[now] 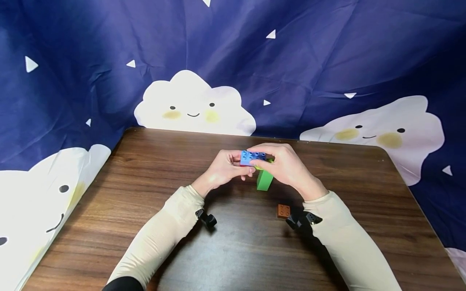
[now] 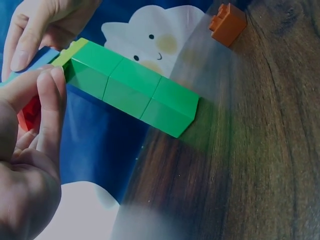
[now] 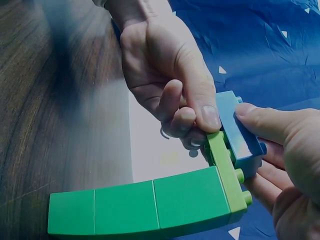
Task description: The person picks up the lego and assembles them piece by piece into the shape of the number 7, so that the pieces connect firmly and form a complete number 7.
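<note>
A blue toy building brick (image 1: 253, 157) with studs is pinched between the thumb and fingers of my right hand (image 1: 287, 163). It lies close against the studded face of a flat lime-green piece (image 3: 226, 172), which caps a column of three green bricks (image 2: 132, 87). My left hand (image 1: 225, 167) grips a red brick (image 2: 29, 114) at the other end of the lime piece, its thumb pressing right beside the blue brick. Most of the red brick is hidden by the left fingers. In the head view the green column hangs down below the hands.
An orange-brown brick (image 1: 283, 211) lies on the wooden table (image 1: 233, 246), near the right forearm. Small black cameras (image 1: 206, 219) are strapped at both wrists. A dark blue cloth (image 1: 291, 60) with clouds and triangles hangs behind the table's far edge.
</note>
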A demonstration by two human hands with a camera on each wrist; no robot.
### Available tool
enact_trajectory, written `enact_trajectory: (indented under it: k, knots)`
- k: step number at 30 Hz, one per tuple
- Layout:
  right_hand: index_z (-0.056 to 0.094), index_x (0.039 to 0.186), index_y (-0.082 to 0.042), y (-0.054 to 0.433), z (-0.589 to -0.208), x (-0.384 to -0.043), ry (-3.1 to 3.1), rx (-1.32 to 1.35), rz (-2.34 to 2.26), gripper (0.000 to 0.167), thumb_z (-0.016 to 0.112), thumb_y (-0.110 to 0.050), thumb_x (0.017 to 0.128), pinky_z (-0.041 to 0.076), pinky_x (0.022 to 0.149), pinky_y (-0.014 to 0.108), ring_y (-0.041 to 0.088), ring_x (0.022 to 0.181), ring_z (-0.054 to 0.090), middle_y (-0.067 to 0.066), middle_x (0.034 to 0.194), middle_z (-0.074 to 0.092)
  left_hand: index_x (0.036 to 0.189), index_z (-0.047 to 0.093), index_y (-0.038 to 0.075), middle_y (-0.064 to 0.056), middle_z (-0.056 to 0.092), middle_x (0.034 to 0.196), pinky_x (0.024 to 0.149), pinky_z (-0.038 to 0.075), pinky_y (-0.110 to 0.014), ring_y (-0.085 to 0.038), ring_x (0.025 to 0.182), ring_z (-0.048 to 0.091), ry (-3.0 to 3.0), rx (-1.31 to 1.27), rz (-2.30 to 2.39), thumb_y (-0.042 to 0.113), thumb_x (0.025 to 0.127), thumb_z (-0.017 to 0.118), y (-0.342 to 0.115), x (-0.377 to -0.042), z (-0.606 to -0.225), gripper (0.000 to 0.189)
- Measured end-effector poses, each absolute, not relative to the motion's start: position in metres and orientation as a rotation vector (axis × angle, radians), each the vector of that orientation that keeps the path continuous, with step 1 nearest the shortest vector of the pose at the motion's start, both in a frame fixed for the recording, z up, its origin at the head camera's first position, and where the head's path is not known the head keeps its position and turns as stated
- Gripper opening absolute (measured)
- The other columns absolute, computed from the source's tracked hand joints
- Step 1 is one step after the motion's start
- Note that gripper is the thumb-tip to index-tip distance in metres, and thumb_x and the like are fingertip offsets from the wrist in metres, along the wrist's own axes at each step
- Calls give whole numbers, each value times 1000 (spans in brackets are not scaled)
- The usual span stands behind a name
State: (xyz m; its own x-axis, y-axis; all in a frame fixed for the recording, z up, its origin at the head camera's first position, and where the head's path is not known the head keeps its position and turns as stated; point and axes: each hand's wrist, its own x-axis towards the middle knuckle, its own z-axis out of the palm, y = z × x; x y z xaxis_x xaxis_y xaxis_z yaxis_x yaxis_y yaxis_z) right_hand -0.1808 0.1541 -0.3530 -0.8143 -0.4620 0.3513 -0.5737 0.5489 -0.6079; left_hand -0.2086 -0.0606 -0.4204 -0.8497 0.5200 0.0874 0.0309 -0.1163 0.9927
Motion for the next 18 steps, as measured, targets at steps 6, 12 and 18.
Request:
enact_trajectory:
  k: [6, 12, 18]
  knots:
    - [80, 126, -7, 155, -353, -180, -2627, 884, 1114, 30, 82, -9, 96, 46, 63, 19, 22, 88, 66, 13, 120, 81, 116, 71, -14, 1, 81, 86, 64, 63, -27, -13, 74, 75, 1824, 586, 2025, -9, 92, 77, -59, -208, -419, 25]
    - [80, 126, -6, 155, -354, -180, -2619, 899, 1127, 30, 81, -9, 96, 46, 66, 18, 23, 90, 66, 14, 120, 81, 119, 69, -17, 1, 80, 88, 68, 65, -27, -16, 74, 75, 1815, 589, 2043, -11, 93, 76, -59, -205, -419, 27]
    - [80, 125, -6, 155, -354, -180, -2611, 909, 1109, 29, 82, -9, 96, 46, 65, 19, 22, 89, 66, 13, 119, 81, 120, 67, -18, 0, 80, 91, 70, 66, -27, -17, 74, 75, 1806, 585, 2051, -13, 93, 75, -59, -203, -418, 29]
